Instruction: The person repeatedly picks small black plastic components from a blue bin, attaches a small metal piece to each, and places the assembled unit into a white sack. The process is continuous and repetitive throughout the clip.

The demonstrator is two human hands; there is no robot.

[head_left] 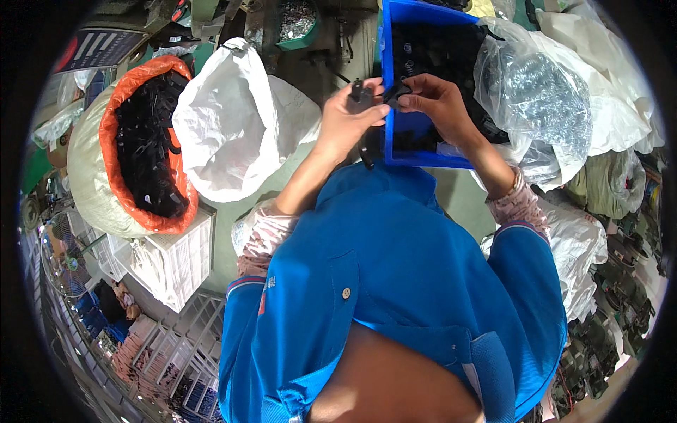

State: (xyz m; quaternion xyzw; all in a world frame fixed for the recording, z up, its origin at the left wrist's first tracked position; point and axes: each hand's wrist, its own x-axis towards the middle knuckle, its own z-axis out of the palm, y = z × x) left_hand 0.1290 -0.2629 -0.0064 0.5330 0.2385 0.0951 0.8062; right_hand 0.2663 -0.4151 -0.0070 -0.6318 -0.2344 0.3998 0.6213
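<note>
My left hand [345, 116] is closed around a small black plastic part [360, 97], with the thumb stretched toward the right. Close beside it, my right hand [434, 102] pinches another small black part [398, 92] between thumb and fingertips. The two hands almost meet over the left wall of a blue bin [388, 141]. Many black parts [441, 53] fill much of that bin, too dark to tell singly. A curved black piece [365, 154] shows just below my left hand; what it belongs to cannot be made out.
To the left stand an open white sack [229, 127] and an orange-rimmed sack [107, 134] of black parts, near a white crate [180, 268]. A clear plastic bag of springs [543, 106] leans over the bin's right side. A green tub [300, 41] of small metal pieces sits at the back.
</note>
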